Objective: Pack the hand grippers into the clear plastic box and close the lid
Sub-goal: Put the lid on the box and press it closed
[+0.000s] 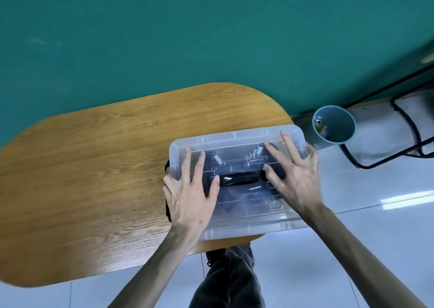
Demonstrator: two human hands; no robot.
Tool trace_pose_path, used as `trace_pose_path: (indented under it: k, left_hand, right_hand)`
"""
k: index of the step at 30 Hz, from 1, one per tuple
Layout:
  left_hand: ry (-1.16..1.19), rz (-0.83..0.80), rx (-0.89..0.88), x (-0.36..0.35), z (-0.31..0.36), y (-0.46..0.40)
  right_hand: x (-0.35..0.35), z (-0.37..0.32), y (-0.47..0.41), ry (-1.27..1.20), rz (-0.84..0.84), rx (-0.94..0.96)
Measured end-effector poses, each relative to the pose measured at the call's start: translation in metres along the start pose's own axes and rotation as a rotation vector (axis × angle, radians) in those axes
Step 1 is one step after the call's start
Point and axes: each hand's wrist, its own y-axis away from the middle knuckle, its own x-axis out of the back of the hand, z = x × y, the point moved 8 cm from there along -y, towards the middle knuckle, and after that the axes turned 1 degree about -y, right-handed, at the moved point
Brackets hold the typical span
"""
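My left grip (187, 190) lies flat, fingers spread and straight, pressing the lid (237, 143) near the box's (234, 230) left end. In the middle, through the clear plastic, I see the grippers (254, 154) inside, springs and black handles, under the lid's black handle (239, 177). My right grip (293, 174) presses flat on the right end, fingers spread. The box sits at the tabletop's (94, 167) right end. A blue bin (333, 127) stands on the floor beyond.

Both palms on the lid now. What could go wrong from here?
1. The clear plastic box overhangs the oval wooden table at its near right corner; pressing there could tip it.
2. The left hand and right hand press flat; the black side latch may not be clipped.
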Motion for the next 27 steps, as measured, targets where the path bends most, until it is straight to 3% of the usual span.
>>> trace_pose_path:
  k: [11,17,23,27]
  left_hand:
    - [-0.073,-0.026,-0.027,-0.013,-0.003,-0.007]
    - [-0.042,-0.018,-0.036,-0.006,-0.019,-0.028]
    - [-0.062,-0.091,-0.054,-0.014,-0.018,-0.036]
    - [-0.035,-0.183,-0.023,-0.010,-0.014,-0.036]
  right_hand:
    - [-0.006,-0.009,0.001,0.164,-0.150,0.018]
    - [0.003,0.025,-0.006,-0.025,-0.111,-0.128]
    - [0.002,0.018,-0.008,-0.110,-0.123,-0.097]
    - [-0.011,0.021,-0.007,-0.089,-0.231,-0.090]
